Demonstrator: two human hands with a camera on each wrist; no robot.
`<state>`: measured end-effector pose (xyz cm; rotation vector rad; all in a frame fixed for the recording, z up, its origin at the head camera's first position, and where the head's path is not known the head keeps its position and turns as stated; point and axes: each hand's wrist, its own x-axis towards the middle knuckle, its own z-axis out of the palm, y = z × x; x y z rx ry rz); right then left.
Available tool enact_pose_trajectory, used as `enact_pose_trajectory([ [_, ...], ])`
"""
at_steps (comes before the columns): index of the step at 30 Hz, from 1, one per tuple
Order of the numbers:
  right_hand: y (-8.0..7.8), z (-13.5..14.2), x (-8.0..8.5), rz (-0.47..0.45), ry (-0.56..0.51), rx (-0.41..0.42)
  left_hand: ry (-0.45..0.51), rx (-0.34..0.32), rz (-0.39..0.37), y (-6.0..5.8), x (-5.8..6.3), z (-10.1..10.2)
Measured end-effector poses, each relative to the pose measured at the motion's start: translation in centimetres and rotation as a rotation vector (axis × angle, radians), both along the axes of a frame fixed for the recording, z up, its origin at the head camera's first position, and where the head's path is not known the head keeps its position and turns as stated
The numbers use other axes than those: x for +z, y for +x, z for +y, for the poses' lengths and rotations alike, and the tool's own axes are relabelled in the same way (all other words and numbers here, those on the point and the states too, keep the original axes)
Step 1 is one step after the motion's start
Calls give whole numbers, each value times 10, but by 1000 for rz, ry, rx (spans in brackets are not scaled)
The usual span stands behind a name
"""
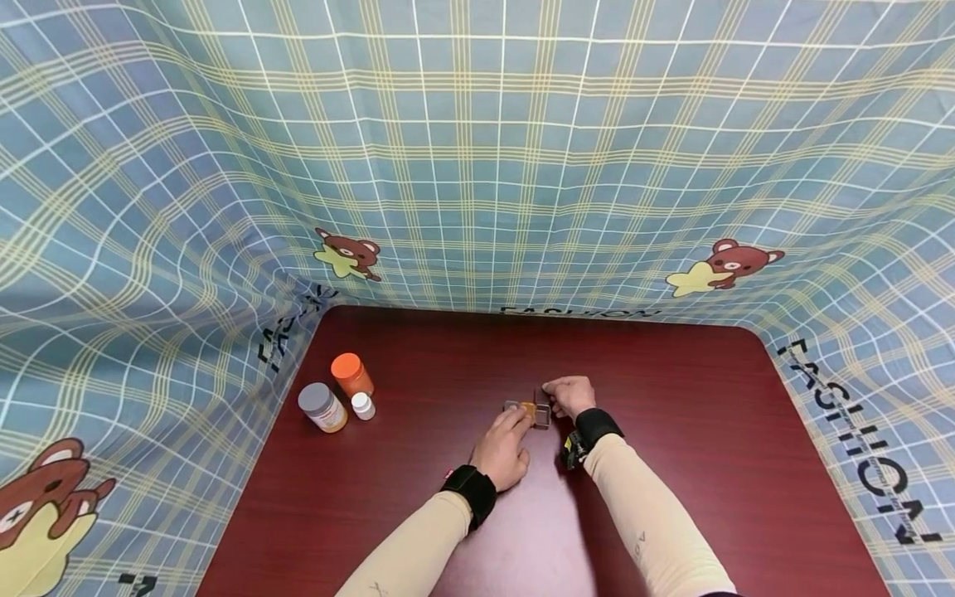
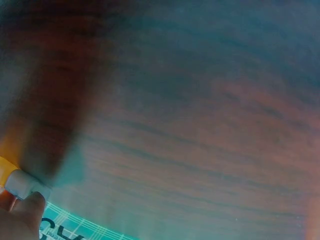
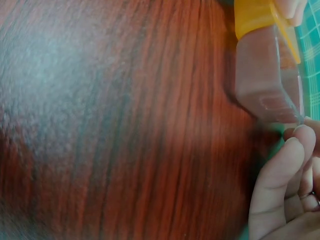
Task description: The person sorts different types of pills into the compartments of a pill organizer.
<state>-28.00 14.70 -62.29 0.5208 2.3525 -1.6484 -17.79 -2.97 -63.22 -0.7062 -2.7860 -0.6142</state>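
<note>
A small pill box (image 1: 543, 417) with see-through grey end compartments and an orange middle one lies on the dark red table (image 1: 656, 365). My left hand (image 1: 501, 452) rests its outstretched fingers on the box around the orange compartment; the thumb stays apart from it. In the left wrist view a fingertip (image 2: 34, 201) touches a grey compartment (image 2: 24, 184). With thumb and forefinger, my right hand (image 1: 571, 395) pinches a raised clear lid (image 1: 543, 396) behind the right compartment. The right wrist view shows these fingertips at the corner of the grey compartment (image 3: 257, 75). The contents cannot be made out.
At the table's left stand an orange bottle (image 1: 352, 375), a grey-capped bottle (image 1: 323, 407) and a small white bottle (image 1: 362, 405). A blue checked cloth (image 1: 477, 166) with bear prints hangs behind and along both sides of the table.
</note>
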Motion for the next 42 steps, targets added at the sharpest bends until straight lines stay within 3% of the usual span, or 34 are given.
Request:
enact_pose_trajectory([
  [9, 5, -1, 1, 20, 6, -4, 8, -11, 16, 0, -3, -1],
  [22, 9, 1, 0, 92, -88, 36, -9, -1, 30, 3, 0, 2],
  [27, 16, -1, 6, 163, -109, 66, -42, 3, 44, 3, 0, 3],
  [36, 32, -6, 24, 213, -80, 54, -74, 23, 33, 3, 1, 2],
  [42, 38, -8, 30, 241, -55, 70, -97, -2, 32, 3, 7, 0],
])
